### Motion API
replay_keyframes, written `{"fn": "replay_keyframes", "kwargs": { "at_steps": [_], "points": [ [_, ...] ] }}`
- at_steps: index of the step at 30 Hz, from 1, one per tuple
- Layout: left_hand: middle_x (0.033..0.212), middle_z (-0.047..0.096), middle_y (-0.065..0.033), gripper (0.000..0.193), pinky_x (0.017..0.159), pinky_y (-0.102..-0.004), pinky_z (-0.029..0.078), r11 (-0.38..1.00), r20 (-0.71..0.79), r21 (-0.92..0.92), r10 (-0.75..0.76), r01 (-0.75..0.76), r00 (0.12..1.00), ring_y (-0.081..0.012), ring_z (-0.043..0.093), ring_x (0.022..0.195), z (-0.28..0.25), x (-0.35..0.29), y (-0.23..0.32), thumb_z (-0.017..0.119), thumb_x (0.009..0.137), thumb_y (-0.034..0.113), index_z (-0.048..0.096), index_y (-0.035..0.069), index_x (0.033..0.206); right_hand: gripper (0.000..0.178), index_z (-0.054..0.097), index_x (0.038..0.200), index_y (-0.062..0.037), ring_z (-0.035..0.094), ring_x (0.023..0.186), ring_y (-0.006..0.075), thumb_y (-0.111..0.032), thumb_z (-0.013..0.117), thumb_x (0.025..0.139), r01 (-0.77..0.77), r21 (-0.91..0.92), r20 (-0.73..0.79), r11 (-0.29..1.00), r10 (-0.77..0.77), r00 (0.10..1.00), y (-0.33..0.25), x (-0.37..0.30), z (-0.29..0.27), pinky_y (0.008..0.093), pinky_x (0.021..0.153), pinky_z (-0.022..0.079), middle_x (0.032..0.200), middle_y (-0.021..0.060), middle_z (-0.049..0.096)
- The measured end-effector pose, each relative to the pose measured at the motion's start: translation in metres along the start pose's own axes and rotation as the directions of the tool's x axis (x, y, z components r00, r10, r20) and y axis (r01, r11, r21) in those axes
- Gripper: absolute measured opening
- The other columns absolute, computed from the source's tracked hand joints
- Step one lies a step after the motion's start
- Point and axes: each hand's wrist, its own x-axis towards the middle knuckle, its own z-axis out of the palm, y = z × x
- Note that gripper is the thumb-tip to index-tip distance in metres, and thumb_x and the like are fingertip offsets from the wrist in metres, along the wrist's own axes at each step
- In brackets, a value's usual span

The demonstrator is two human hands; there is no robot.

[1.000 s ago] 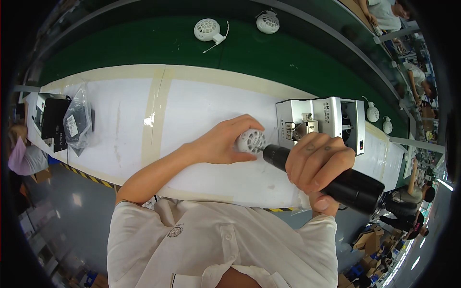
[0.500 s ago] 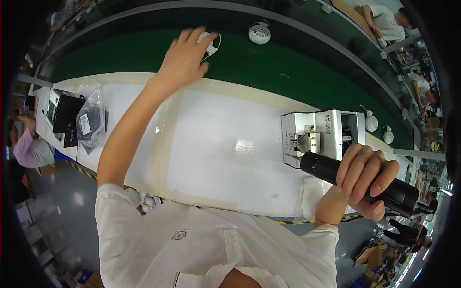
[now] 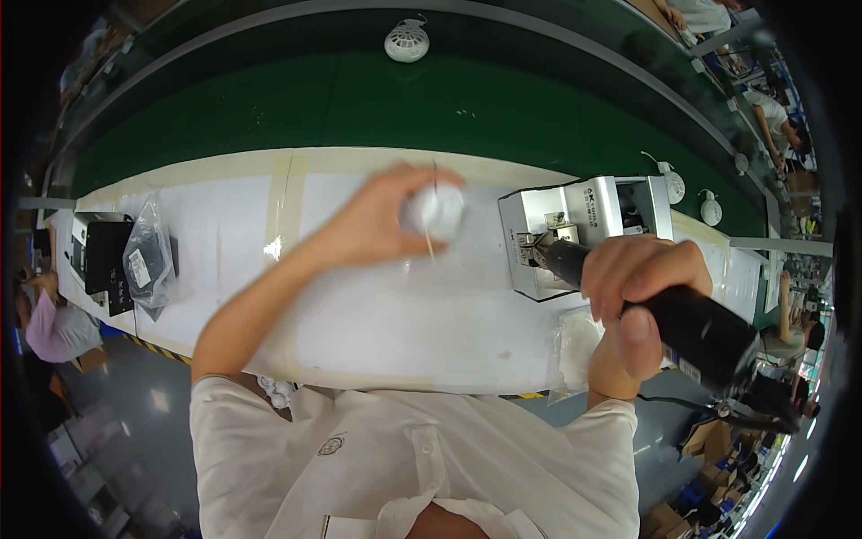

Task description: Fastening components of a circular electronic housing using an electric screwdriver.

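Note:
Above the white worktop, my left hand (image 3: pixel 382 216) is closed around a round white part (image 3: pixel 440 212) with a thin wire. Both are smeared by motion, so the part's details do not show. My right hand (image 3: pixel 642 278) wraps round a black electric screwdriver (image 3: pixel 705 332), its cable trailing to the lower right. The screwdriver's front end points into the metal pick-up bracket of a silver screw feeder (image 3: pixel 597 211) on the right of the worktop. Whether its bit touches a screw there is too small to tell.
Beyond the worktop (image 3: pixel 377 314) runs a green conveyor belt (image 3: pixel 296 99). It carries a white vented round part (image 3: pixel 407 41) at the far side and two more at the right. A black-and-silver box (image 3: pixel 106 260) and a plastic-bagged item (image 3: pixel 149 260) stand at left. Other people sit nearby.
My left hand has come back from the belt toward me, bringing the white part. My right hand has moved the screwdriver's front end to the feeder's bracket. The belt's other parts have shifted left.

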Motion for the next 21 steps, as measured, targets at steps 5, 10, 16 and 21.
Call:
{"fn": "replay_keyframes", "kwargs": {
  "at_steps": [5,10,16,21],
  "points": [
    [0.129,0.065,-0.0081,0.066,0.1,-0.0333,0.051,0.891,0.098,-0.445,-0.056,0.094,0.994,-0.0228,0.065,0.106,0.055,-0.034,0.009,0.08,0.064,-0.011,0.056,0.008,0.123,0.023,0.052,0.097,-0.0106,0.052,0.046,0.0119,-0.019,0.068,0.082,-0.106,0.065,-0.206,0.992,0.118,0.971,0.006,-0.007,0.014,0.0244,0.046,0.044,0.062,-0.0011,0.059],
    [0.131,0.06,-0.008,0.068,0.095,-0.0298,0.052,0.947,0.064,-0.322,0.013,0.009,0.998,-0.0218,0.062,0.11,0.069,-0.046,-0.005,0.084,0.065,-0.007,0.057,0.009,0.125,0.025,0.052,0.098,-0.0115,0.053,0.047,0.0117,-0.019,0.069,0.081,-0.056,0.255,-0.005,0.965,0.06,0.998,-0.001,-0.001,0.011,0.0245,0.047,0.044,0.062,-0.001,0.059],
    [0.131,0.059,-0.0067,0.069,0.092,-0.0293,0.052,0.97,0.043,-0.236,0.062,-0.05,0.997,-0.0211,0.061,0.112,0.068,-0.048,-0.001,0.086,0.068,-0.002,0.06,0.01,0.131,0.024,0.052,0.098,-0.012,0.053,0.049,0.0111,-0.021,0.068,0.082,-0.01,0.309,0.134,0.951,-0.033,0.99,0.003,0.002,0.01,0.0242,0.049,0.045,0.062,-0.0019,0.057],
    [0.133,0.059,-0.0058,0.066,0.091,-0.0309,0.052,0.967,0.01,-0.243,0.078,-0.073,0.997,-0.0219,0.061,0.112,0.075,-0.046,-0.006,0.086,0.071,0.002,0.061,0.01,0.132,0.025,0.053,0.097,-0.0107,0.053,0.049,0.0124,-0.017,0.071,0.081,0.007,0.223,-0.002,0.975,-0.007,1.0,-0.01,-0.006,0.005,0.0254,0.049,0.045,0.062,-0.0011,0.058]
  ]
}}
